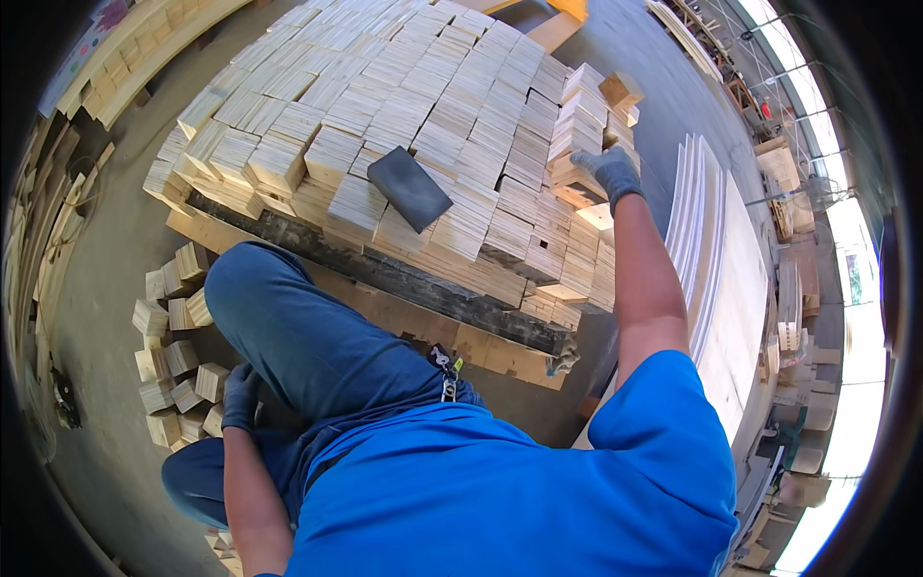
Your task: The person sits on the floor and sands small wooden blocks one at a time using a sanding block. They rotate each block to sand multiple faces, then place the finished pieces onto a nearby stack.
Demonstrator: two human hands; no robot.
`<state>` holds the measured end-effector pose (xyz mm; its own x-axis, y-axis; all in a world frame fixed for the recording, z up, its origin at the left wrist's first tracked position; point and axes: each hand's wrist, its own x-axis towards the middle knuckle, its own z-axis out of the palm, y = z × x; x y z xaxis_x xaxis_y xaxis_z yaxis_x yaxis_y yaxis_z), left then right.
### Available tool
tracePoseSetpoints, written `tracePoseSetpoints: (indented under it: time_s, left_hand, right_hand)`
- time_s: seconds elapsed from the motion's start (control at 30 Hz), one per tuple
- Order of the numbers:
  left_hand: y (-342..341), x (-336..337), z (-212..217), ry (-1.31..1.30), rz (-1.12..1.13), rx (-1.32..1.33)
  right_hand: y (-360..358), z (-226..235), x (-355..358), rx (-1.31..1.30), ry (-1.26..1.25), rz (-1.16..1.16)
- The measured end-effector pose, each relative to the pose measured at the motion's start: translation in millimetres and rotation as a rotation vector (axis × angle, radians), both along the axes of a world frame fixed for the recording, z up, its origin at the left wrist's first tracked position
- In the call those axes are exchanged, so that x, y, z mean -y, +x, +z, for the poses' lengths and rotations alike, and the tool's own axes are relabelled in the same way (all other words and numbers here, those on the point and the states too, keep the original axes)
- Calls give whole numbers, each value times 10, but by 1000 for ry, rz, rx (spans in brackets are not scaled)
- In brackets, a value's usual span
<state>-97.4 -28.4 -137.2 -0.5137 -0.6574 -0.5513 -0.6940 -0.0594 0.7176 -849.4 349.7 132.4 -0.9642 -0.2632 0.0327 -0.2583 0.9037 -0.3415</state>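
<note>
My right hand (615, 176), in a grey glove, reaches to the right end of a large stack of pale wooden blocks (452, 125). Its thumb and fingers close about a wooden block (577, 137) on the raised row there; the exact grip is partly hidden. Low on the left, my left hand (242, 396), also gloved, hangs beside my bent leg. Right by it are loose wooden blocks (183, 358) on the floor, the nearest one close to its fingers. How those fingers are bent does not show. On top of the stack, a dark grey rectangular block (410, 188) lies askew.
The stack stands on a dark beam (385, 272) over boards, close before my knees. Long pale sheets (716, 279) lie to the right. Timber strips (53, 202) line the left edge. One block (621, 90) sits tilted atop the stack's far right corner.
</note>
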Motion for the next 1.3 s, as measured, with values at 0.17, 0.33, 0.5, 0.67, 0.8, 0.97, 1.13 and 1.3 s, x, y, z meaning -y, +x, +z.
tracePoseSetpoints:
  time_s: [0.17, 0.33, 0.5, 0.67, 0.8, 0.97, 1.13, 1.3]
  left_hand:
    - [178, 49, -162, 20, 20, 49]
    - [123, 49, -172, 26, 12, 56]
    - [54, 36, -95, 20, -2, 107]
    - [169, 30, -161, 32, 32, 121]
    - [113, 8, -184, 52, 42, 83]
    - [290, 26, -283, 56, 54, 56]
    - [350, 10, -286, 82, 70, 97]
    - [202, -16, -185, 108, 88, 169]
  right_hand:
    - [-64, 133, 165, -70, 165, -13]
    - [96, 153, 56, -33, 177, -18]
    - [564, 143, -26, -106, 435, 136]
    - [759, -17, 5, -168, 548, 154]
    - [681, -379, -224, -363, 564, 188]
    - [670, -537, -225, -421, 583, 195]
    - [703, -558, -158, -389, 578, 172]
    - [677, -566, -221, -382, 604, 188]
